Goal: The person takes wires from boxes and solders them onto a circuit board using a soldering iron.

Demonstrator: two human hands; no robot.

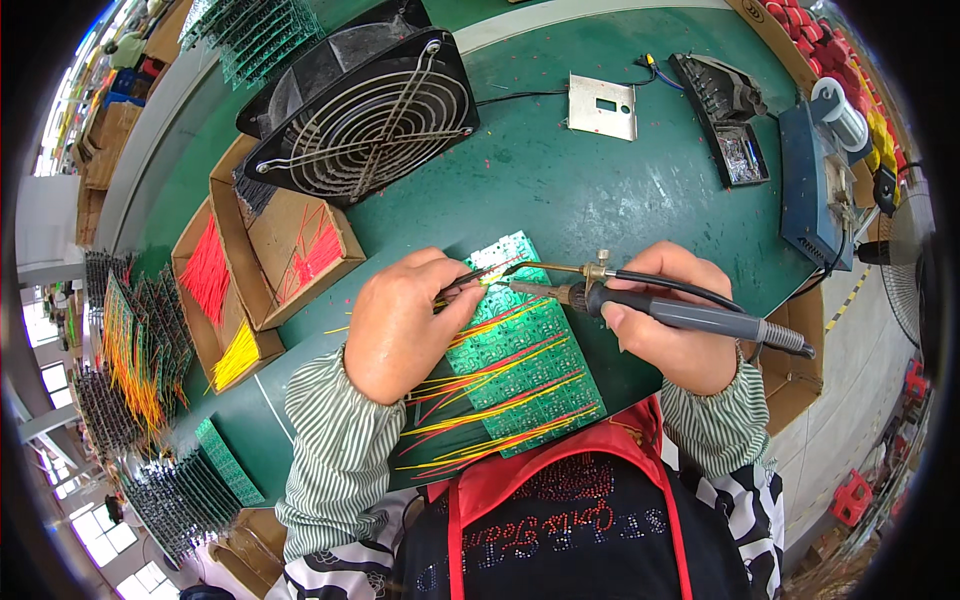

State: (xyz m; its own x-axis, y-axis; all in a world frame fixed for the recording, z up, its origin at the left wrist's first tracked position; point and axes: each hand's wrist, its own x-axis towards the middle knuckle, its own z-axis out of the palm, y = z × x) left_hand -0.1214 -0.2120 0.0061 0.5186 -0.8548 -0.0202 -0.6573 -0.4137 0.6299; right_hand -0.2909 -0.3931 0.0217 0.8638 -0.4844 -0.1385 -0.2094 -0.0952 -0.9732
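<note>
— Closest to the lens, what do you see?

— Red apron straps (560, 470) over a dark top, at six o'clock. Just above them lies a green circuit board (520, 350) on the green table (560, 190), with many red and yellow wires (500, 400) fanning off it toward seven o'clock.

— And the hands?

— Left hand (400, 325) rests on the board's nine o'clock side, fingers curled narrow, pinching a thin wire at the tips. Right hand (670, 330), at the board's three o'clock side, is wrapped around the grey handle of a soldering iron (640, 305); the tip points toward nine o'clock and meets the board near the left fingertips. Whether it touches the board, I cannot tell.

— Any boxes?

— Yes. At ten o'clock of the left hand sits an open cardboard box (300, 245) with loose red wires inside. Just beside it, farther toward nine o'clock, a longer cardboard tray (215, 300) holds a bundle of red wires in one end and yellow wires in the other.

— Anything farther out?

— A black fan (365, 105) with a wire guard leans at eleven o'clock, partly over the box. At one o'clock lies a metal plate (603, 106), and beyond it a black tray (728, 115) holding something grey and shiny. A blue box (815, 185) with a spool of solder (840, 110) on top stands at two o'clock. Stacks of green boards (140, 350) with wires stand at the table's nine o'clock edge.
</note>
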